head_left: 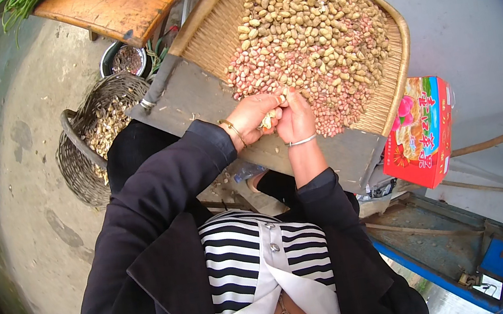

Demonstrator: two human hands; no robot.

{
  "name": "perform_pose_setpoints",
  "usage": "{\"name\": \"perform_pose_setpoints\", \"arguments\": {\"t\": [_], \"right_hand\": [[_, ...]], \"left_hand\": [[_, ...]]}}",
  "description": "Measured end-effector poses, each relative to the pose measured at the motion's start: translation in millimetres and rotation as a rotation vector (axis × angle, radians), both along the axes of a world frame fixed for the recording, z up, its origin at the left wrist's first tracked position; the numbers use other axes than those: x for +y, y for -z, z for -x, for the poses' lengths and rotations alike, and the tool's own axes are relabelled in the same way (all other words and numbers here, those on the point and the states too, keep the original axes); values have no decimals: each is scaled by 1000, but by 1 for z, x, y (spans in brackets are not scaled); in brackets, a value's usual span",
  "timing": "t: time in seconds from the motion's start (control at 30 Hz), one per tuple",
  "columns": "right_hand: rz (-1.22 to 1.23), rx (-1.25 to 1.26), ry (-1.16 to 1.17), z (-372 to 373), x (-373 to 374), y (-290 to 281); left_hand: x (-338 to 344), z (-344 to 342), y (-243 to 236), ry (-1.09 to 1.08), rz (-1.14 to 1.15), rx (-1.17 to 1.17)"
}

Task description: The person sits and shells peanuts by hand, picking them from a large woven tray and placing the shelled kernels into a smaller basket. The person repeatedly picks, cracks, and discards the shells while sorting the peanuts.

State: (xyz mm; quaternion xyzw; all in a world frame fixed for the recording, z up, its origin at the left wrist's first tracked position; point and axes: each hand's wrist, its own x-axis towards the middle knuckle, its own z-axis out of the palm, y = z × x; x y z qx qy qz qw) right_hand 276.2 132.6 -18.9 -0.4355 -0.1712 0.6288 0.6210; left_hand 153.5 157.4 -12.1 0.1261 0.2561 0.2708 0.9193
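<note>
My left hand (251, 118) and my right hand (295, 121) meet above the near edge of a woven scoop basket (196, 48). Both have fingers closed around a cracked peanut (268, 119), with pale shell showing between them; part of it is hidden by my fingers. In the basket lie many unshelled peanuts (301, 10) toward the back and pink kernels (336, 115) nearer me. A dark flat board (178, 103) forms the basket's front, below my wrists.
A wicker basket (72, 177) holding shells stands left, behind it a bowl (122, 62) with dark bits. A wooden table (118, 8) with greens (20, 8) is top left. A red box (414, 133) stands right, above a blue metal frame (447, 245).
</note>
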Motion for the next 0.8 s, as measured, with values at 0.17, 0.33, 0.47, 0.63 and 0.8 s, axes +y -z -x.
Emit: {"name": "perform_pose_setpoints", "arguments": {"t": [0.17, 0.33, 0.47, 0.63, 0.8], "right_hand": [[61, -677, 34, -16, 12, -6], [49, -481, 44, -39, 12, -1], [52, -249, 14, -38, 3, -14], [-110, -1072, -129, -34, 8, -40], [21, -1551, -300, -51, 36, -17]], "left_hand": [[1, 2, 10, 25, 122, -20], [4, 2, 10, -12, 99, 62], [2, 1, 16, 22, 140, 29], [-1, 10, 3, 81, 126, -220], [1, 76, -38, -285, -77, -224]]}}
